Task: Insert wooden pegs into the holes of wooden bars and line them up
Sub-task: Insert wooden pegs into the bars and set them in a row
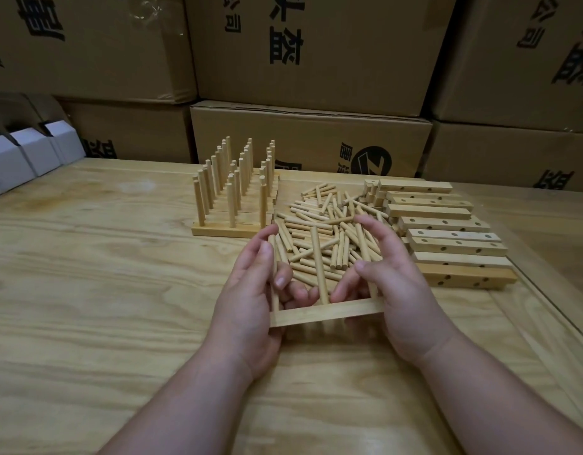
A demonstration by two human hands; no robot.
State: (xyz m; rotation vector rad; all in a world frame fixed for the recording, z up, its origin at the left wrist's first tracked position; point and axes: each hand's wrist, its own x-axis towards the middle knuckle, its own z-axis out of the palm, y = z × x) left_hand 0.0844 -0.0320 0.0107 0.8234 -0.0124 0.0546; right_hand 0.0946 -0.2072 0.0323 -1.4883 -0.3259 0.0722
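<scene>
A pale wooden bar (326,312) is held level just above the light wooden table (119,274), gripped at each end by a person's two bare hands. Three round wooden pegs stand upright in it: the middle peg (318,264) is in plain view, while the outer two are partly hidden behind the fingers. The left hand (250,290) curls round the bar's left end and the peg there; the right hand (395,284) curls round the right end, thumb and forefinger closing on its peg. Just beyond lies a loose heap of short wooden pegs (329,224). Behind and left of the heap, finished bars with upright pegs (234,192) stand in rows. To the right, a stack of drilled wooden bars (447,234) overlaps. Brown cardboard cartons (316,60) printed in black fill the background, their lettering cut off.
</scene>
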